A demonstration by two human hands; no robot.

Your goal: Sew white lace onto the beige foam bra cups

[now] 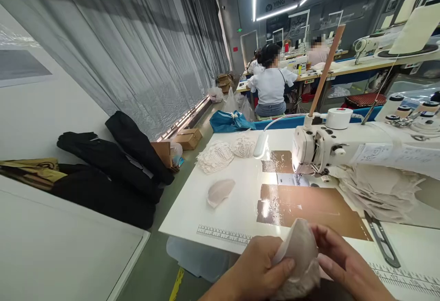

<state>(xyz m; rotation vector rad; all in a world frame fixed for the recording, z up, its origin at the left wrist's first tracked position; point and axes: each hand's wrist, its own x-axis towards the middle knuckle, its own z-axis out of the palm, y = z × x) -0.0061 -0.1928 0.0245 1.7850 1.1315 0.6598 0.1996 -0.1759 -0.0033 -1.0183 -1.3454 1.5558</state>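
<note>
A beige moulded fabric cup [299,249] is held in front of me at the table's near edge. My left hand [256,271] grips its left side, thumb pressed on the front. My right hand [343,264] closes on its right side with the fingers curled around the edge. Another beige cup [220,192] lies alone on the white sewing table [223,218]. Behind it sit two piles of white lace pieces [216,156]. The white sewing machine [330,147] stands to the right.
A stack of beige pieces [378,193] lies under the machine arm, and scissors [381,241] rest by it. Black bags [113,168] and cardboard boxes [187,138] sit on the floor to the left. A person in white [271,85] works at a far table.
</note>
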